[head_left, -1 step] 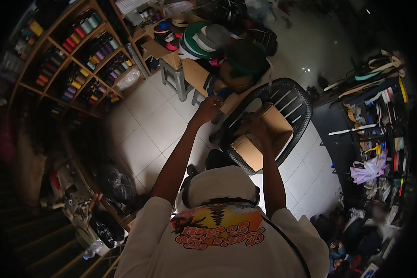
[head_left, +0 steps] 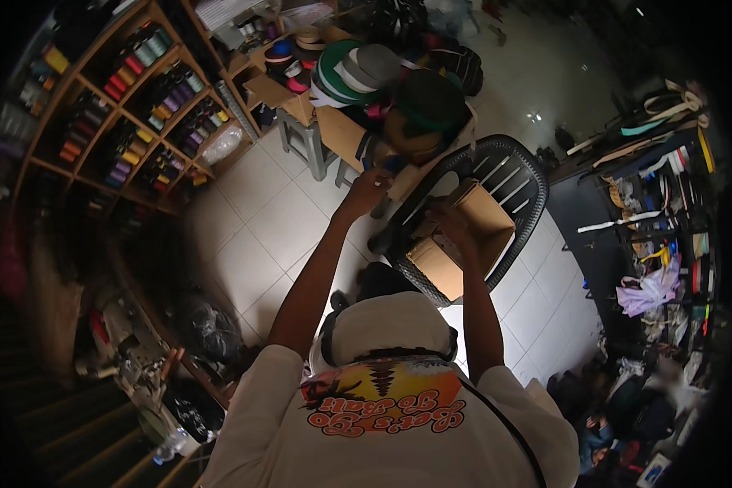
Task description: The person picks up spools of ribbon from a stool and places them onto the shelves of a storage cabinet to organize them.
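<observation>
My left hand is at the near edge of a cardboard carton piled with rolls of webbing. Its fingers are curled, and what they hold, if anything, is too small to make out. A pale tan strip lies just beside them. My right hand reaches over an open cardboard box, which rests in the seat of a black plastic chair. Shadow covers the right fingers, so their grip is unclear. Inside the box the contents are too dark to name.
Wooden shelves of thread spools stand at the left. A grey stool sits beneath the carton, with green and grey webbing rolls above. At the right, a dark rack carries straps and cloth. A sewing machine is at lower left.
</observation>
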`<action>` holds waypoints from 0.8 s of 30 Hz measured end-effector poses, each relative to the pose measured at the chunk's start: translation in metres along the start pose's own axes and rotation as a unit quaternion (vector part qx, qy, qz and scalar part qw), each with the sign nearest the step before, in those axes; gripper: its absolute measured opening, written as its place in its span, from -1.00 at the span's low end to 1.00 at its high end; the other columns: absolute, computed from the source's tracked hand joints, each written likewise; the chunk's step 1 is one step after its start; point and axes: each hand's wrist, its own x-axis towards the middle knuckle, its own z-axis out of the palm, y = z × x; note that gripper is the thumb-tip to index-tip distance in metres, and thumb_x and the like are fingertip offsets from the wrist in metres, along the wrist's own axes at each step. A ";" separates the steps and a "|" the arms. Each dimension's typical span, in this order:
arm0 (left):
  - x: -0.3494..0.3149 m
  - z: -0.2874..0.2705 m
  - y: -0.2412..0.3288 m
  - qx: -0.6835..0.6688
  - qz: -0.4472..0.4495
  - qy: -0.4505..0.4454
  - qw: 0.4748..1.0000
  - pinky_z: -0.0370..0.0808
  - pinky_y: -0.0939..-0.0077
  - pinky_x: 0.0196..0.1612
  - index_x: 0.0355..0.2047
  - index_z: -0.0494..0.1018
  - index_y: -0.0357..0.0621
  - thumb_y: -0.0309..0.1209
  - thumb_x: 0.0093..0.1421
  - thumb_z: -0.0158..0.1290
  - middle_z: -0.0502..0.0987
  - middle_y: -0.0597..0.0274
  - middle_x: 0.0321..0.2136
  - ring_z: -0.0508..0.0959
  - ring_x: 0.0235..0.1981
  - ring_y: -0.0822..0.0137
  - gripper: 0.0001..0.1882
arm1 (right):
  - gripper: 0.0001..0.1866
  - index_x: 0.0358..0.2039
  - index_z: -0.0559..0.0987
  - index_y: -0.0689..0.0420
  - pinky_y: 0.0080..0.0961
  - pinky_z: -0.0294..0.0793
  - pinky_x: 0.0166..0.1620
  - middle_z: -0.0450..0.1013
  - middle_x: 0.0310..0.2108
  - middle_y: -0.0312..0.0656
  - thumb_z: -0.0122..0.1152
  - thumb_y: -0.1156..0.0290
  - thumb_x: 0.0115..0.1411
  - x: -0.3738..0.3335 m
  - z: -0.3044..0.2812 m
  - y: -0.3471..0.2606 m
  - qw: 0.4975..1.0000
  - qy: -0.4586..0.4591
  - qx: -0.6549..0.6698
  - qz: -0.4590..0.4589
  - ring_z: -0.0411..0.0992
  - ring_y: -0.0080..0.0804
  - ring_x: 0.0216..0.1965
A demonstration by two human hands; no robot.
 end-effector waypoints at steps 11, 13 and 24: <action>0.173 -0.013 -0.051 0.081 0.021 -0.037 0.996 0.38 0.34 0.09 0.11 0.16 -0.23 -0.54 0.02 0.17 0.44 0.01 -0.14 0.46 -0.01 0.17 -0.36 | -0.46 0.06 0.42 0.19 -0.49 0.44 -0.26 0.44 -0.10 -0.09 0.14 0.03 0.24 0.209 -0.048 0.052 0.951 0.290 0.105 0.031 0.42 -0.47 -0.20; 0.196 0.001 -0.041 0.109 0.126 -0.011 0.986 0.25 0.26 0.20 0.14 0.11 -0.25 -0.54 -0.05 0.21 0.32 -0.06 -0.01 0.34 0.11 0.09 -0.25 | -0.43 0.08 0.41 0.21 -0.49 0.44 -0.22 0.42 -0.03 -0.06 0.13 0.02 0.24 0.230 -0.061 0.052 0.928 0.351 0.126 0.019 0.42 -0.42 -0.14; 0.307 0.010 -0.027 0.192 0.051 -0.036 0.979 -0.06 0.09 0.33 0.32 -0.23 -0.33 -0.14 -0.30 0.46 -0.04 -0.24 0.27 0.00 0.31 -0.15 0.35 | -0.34 0.11 0.44 0.20 -0.38 0.25 0.16 0.40 0.07 0.03 0.14 -0.07 0.19 0.353 -0.102 0.028 0.927 0.336 0.153 0.065 0.37 -0.21 0.07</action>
